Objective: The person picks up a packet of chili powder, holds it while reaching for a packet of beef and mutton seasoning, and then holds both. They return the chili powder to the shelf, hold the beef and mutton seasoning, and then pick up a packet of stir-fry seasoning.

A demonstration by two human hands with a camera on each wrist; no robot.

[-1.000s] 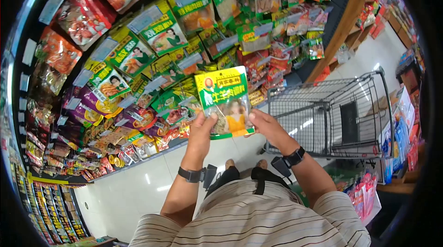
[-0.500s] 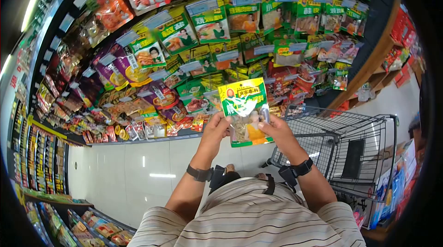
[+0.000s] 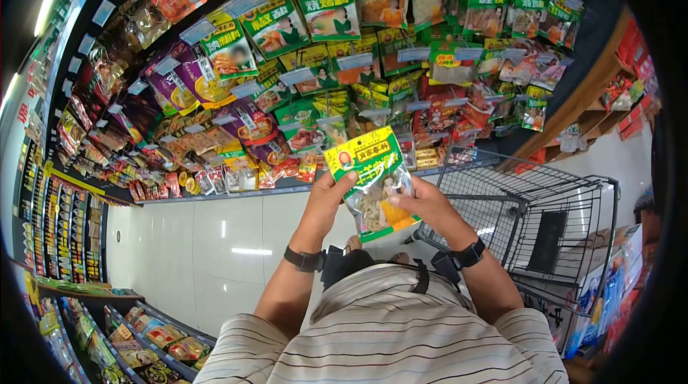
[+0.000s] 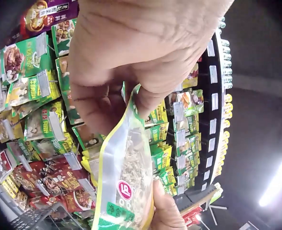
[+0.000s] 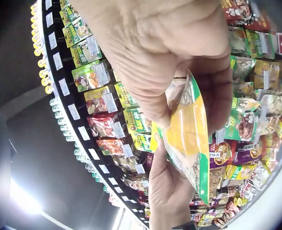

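Both hands hold one seasoning packet (image 3: 373, 187), yellow and green at the top with a clear window showing pale dried pieces. My left hand (image 3: 327, 203) pinches its left edge, thumb on the front face. On the lower right side, my right hand (image 3: 431, 210) grips it with the thumb across the orange patch. The left wrist view shows the packet (image 4: 131, 177) edge-on, its side fold between thumb and curled fingers. In the right wrist view the packet's orange and green lower part (image 5: 191, 129) sits between thumb and fingers. The packet tilts, its top leaning left.
Hanging seasoning packets (image 3: 326, 15) fill the shelf ahead, with purple packets (image 3: 201, 83) at its left. A wire shopping cart (image 3: 530, 219) stands at the right, beside a wooden shelf edge (image 3: 566, 122). Pale floor tiles (image 3: 186, 255) lie below; low bins (image 3: 154, 337) stand at lower left.
The head view has swung, shifting the shelf rightward and bringing the lower-left bins into sight. The packet has tilted leftward at its top, and the left thumb now lies further over its front.
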